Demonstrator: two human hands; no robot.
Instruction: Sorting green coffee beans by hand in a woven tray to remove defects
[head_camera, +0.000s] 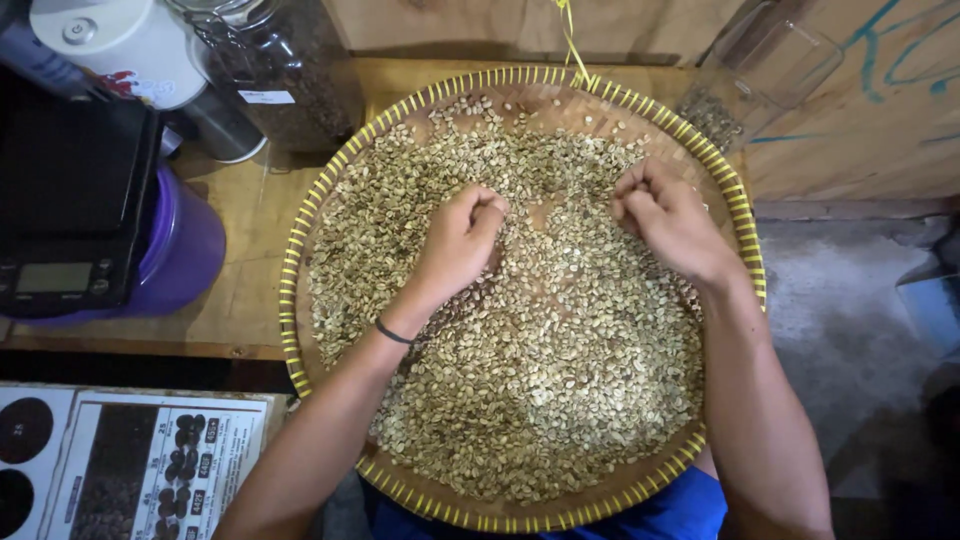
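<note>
Both the left hand (455, 245) and the right hand (668, 222) pinch pale beans (560, 350) at the upper middle of the woven tray (292, 300); most beans lie unsorted.

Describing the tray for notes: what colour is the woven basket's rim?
Yellow, with thin dark bands, on the round basket's rim; clear in the head view.

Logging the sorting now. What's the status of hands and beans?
Left hand curled, fingers down in pale beans. Right hand pinching among them. Woven tray full. Nothing in the way.
</note>
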